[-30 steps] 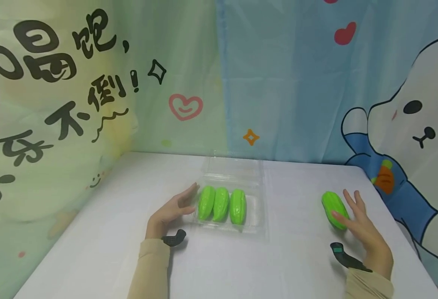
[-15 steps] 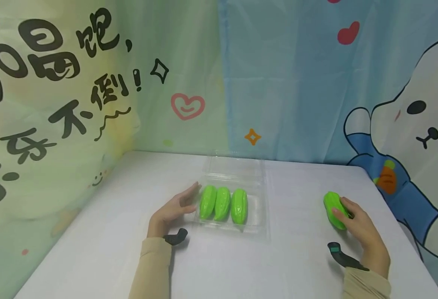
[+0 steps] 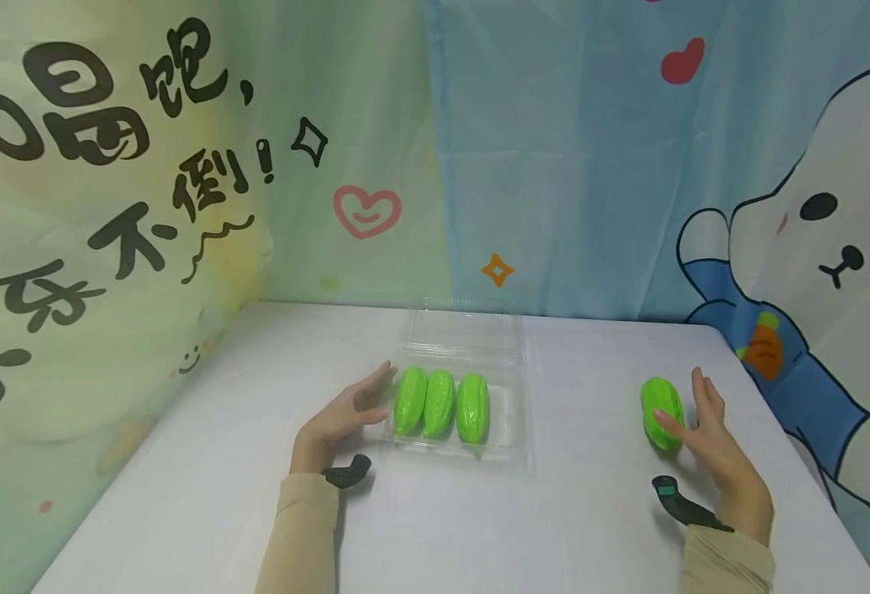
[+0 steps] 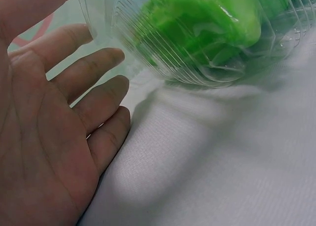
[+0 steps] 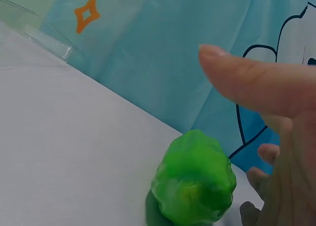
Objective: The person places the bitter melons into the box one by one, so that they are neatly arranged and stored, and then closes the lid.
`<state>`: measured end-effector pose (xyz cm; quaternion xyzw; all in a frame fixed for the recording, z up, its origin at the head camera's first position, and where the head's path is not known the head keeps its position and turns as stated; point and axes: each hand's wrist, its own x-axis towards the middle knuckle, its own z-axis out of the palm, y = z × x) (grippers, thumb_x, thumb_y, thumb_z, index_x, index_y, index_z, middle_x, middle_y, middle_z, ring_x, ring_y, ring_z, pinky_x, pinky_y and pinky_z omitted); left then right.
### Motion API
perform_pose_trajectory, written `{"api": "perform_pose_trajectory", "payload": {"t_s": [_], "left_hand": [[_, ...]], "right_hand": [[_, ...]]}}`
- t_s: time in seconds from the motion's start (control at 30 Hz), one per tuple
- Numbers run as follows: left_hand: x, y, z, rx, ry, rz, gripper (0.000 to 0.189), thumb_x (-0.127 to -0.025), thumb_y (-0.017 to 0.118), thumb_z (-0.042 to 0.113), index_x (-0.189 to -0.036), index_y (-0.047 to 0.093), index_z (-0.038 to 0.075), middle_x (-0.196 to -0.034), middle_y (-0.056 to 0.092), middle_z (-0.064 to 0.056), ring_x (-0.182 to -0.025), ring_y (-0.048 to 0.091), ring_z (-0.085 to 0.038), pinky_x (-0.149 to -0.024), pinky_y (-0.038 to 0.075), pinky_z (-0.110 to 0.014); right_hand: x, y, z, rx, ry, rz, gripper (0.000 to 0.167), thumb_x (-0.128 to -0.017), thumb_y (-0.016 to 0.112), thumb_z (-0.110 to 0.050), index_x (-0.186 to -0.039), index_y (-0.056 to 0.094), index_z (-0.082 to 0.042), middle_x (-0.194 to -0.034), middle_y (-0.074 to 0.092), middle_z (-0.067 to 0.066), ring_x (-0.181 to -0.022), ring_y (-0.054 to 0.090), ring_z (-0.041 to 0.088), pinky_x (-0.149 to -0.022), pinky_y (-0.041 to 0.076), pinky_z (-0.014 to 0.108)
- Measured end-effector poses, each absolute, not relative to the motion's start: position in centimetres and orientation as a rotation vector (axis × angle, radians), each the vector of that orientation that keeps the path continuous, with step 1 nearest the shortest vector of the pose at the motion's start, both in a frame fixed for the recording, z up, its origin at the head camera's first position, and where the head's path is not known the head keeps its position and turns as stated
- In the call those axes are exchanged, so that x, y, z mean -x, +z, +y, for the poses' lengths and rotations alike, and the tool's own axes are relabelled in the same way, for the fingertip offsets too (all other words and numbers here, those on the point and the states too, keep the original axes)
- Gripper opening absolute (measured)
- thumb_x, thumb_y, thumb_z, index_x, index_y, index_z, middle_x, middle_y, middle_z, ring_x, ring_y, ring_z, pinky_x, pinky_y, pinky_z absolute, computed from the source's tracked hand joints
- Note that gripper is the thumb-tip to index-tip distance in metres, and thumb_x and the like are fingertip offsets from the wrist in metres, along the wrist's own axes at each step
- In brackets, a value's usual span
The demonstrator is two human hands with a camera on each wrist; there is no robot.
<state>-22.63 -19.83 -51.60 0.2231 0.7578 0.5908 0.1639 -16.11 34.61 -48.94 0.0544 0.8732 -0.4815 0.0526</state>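
Note:
A clear plastic clamshell box (image 3: 508,412) lies with its lid folded back, and three ridged green toy vegetables (image 3: 473,409) are side by side in it. My left hand (image 3: 341,418) is at the box's left side, fingers relaxed and parted; the left wrist view shows its fingertips right at the clear wall (image 4: 173,70). On the right, a single ridged green vegetable (image 3: 662,414) lies on the cloth. Beside it is my right hand (image 3: 719,458), fingers extended, the thumb overlapping the vegetable in the head view. From the right wrist, the thumb (image 5: 256,83) shows above the vegetable (image 5: 195,181).
A white cloth covers the table (image 3: 554,528), which meets a printed curtain (image 3: 554,165) at its far edge. The box's open lid (image 3: 465,334) reaches close to that edge. Each wrist carries a dark camera mount (image 3: 691,505).
Half a second ago the right hand's fingers were curled round the lone vegetable; now they are spread off it. That vegetable has turned slightly, pointing more straight away. The left hand is still.

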Motion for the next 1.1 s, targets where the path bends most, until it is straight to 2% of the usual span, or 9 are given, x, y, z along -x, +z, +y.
{"api": "perform_pose_trajectory", "payload": {"t_s": [0.2, 0.33, 0.57, 0.87, 1.1], "left_hand": [[22.6, -51.8, -19.9, -0.592, 1.679, 2.170, 0.083, -0.086, 0.067, 0.011, -0.153, 0.019, 0.022, -0.159, 0.021, 0.004, -0.147, 0.017, -0.018, -0.122, 0.010, -0.040], [22.5, -51.8, -19.9, -0.626, 1.679, 2.173, 0.082, -0.087, 0.066, 0.010, -0.153, 0.019, 0.021, -0.159, 0.020, 0.001, -0.147, 0.016, -0.021, -0.121, 0.010, -0.041], [22.6, -51.7, -20.0, -0.660, 1.674, 2.170, 0.081, -0.088, 0.065, 0.009, -0.153, 0.017, 0.020, -0.160, 0.018, -0.001, -0.148, 0.014, -0.021, -0.121, 0.009, -0.042], [22.6, -51.9, -19.8, -0.663, 1.676, 2.166, 0.082, -0.088, 0.065, 0.009, -0.153, 0.017, 0.020, -0.160, 0.019, -0.001, -0.148, 0.013, -0.022, -0.121, 0.008, -0.043], [22.4, -51.6, -19.9, -0.656, 1.658, 2.202, 0.083, -0.087, 0.066, 0.009, -0.153, 0.016, 0.018, -0.160, 0.019, -0.001, -0.148, 0.015, -0.022, -0.121, 0.010, -0.042]], "right_hand": [[16.2, -49.3, 35.4, -0.024, -1.491, 2.616, 0.097, -0.093, 0.058, -0.035, -0.147, -0.022, -0.028, -0.151, -0.038, 0.013, -0.135, -0.028, 0.051, -0.097, -0.005, 0.082], [16.3, -49.8, 35.9, 0.000, -1.485, 2.582, 0.099, -0.091, 0.061, -0.034, -0.148, -0.020, -0.028, -0.152, -0.036, 0.011, -0.135, -0.031, 0.048, -0.094, -0.007, 0.083], [16.3, -49.8, 36.3, -0.021, -1.452, 2.552, 0.101, -0.089, 0.062, -0.039, -0.147, -0.021, -0.032, -0.151, -0.037, 0.007, -0.135, -0.032, 0.045, -0.094, -0.004, 0.083], [16.4, -50.2, 36.7, 0.033, -1.490, 2.517, 0.102, -0.088, 0.066, -0.031, -0.149, -0.016, -0.028, -0.151, -0.036, 0.005, -0.136, -0.034, 0.041, -0.096, -0.007, 0.081], [16.8, -50.7, 36.9, 0.117, -1.416, 2.553, 0.113, -0.082, 0.074, -0.023, -0.150, -0.016, -0.021, -0.153, -0.031, 0.010, -0.138, -0.022, 0.049, -0.103, 0.000, 0.077]]}}
